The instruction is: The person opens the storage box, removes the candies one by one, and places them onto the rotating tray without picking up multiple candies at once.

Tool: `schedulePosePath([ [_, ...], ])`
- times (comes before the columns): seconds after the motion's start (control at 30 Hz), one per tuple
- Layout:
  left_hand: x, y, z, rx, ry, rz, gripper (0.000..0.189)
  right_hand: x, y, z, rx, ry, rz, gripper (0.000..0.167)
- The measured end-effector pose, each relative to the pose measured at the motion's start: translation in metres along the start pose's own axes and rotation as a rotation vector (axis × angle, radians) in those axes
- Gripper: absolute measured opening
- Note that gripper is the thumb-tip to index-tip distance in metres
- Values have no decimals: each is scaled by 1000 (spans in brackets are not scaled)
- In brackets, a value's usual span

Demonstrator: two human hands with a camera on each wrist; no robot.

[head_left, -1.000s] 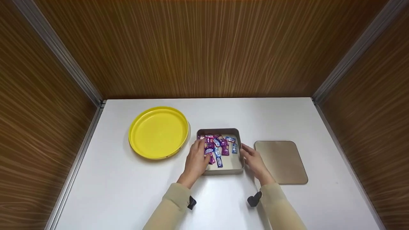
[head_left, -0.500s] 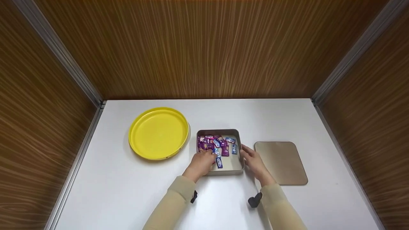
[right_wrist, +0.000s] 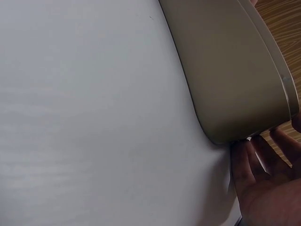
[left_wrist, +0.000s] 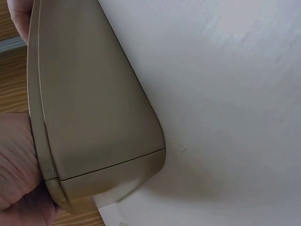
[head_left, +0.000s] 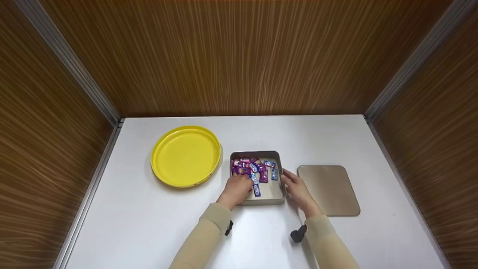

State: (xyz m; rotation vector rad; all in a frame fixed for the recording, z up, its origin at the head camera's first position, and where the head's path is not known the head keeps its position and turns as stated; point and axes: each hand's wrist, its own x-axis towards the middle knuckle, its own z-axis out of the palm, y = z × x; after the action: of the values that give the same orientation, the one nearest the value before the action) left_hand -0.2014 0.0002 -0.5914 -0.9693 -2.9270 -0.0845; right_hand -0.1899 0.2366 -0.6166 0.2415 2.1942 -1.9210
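Note:
My left hand (head_left: 236,189) reaches over the near left part of a square tin (head_left: 274,200), its fingers curled down onto purple- and blue-wrapped candies (head_left: 263,175). Its fingertips are hidden, with a bit of a pink wrapper by the thumb. Only part of the left hand (left_wrist: 16,162) shows in the left wrist view, across the tin's rim (left_wrist: 42,117). My right hand (head_left: 298,189) rests against the tin's right wall. In the right wrist view, extended fingers (right_wrist: 270,155) of that hand touch the tin's side (right_wrist: 230,80), fairly straight.
A round yellow tray (head_left: 185,157) stands left of the tin on the white table (head_left: 149,224). Right of the tin lies a flat tan lid (head_left: 330,190), partly behind the right wrist. Wood-grain panels (head_left: 239,56) enclose the back and sides.
My left hand has shifted slightly toward me and right, and its fingers have gone from spread over the candies to curled down among them. The right hand and tin stay in place.

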Motion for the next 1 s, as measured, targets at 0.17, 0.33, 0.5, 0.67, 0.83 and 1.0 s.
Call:
schedulePosePath([
  [0.17, 2, 1, 1, -17, -7, -18, 10, 1, 1, 0, -18, -2, 2, 52],
  [0.33, 2, 0, 1, -45, -9, -28, 10, 1, 0, 1, -26, 0, 5, 52],
  [0.5, 0, -1, 2, -45, 37, -18, 8, 1, 0, 1, -9, -7, -5, 52],
  [0.67, -2, -3, 4, -45, 91, -5, 7, -1, 2, 2, 35, -7, -12, 51],
  [0.83, -2, -2, 2, -86, 68, -19, 7, -1, 3, 1, 22, -5, -1, 52],
  [1.0, -3, -2, -2, -87, 40, -16, 5, 1, 3, 1, 23, -8, -4, 51],
])
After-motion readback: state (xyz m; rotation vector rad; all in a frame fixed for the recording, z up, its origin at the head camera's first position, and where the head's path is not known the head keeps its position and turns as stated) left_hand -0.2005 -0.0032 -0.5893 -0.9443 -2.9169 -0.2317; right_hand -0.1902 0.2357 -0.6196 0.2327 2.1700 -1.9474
